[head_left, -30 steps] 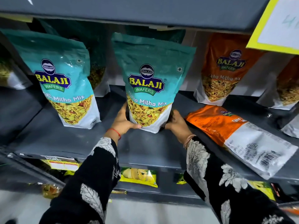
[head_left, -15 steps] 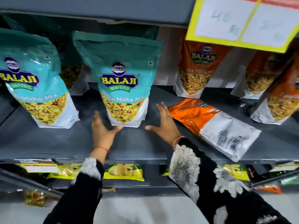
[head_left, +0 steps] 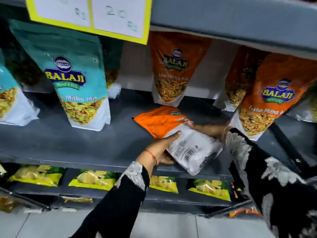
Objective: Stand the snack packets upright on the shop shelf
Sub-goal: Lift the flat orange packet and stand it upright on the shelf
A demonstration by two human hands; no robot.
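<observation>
An orange snack packet (head_left: 159, 121) lies flat, back side up, on the grey shelf (head_left: 68, 145), its white barcode end hanging over the front edge. My left hand (head_left: 160, 148) grips its near left edge, thumb underneath. My right hand (head_left: 208, 128) holds its right side, partly hidden behind the packet. A teal packet (head_left: 75, 79) stands upright to the left, with another teal packet (head_left: 10, 100) at the far left edge. Orange packets (head_left: 173, 69) stand upright behind and to the right (head_left: 272, 93).
A yellow-framed price card (head_left: 89, 16) hangs from the upper shelf (head_left: 231, 16). Yellow snack packets (head_left: 92, 179) lie along the lower shelf. More packets stand at the back of the shelf. Pale floor tiles (head_left: 163, 225) show below.
Both hands left the teal packet standing upright and moved right onto the lying orange packet, which they now grip. The view has swung to the right.
</observation>
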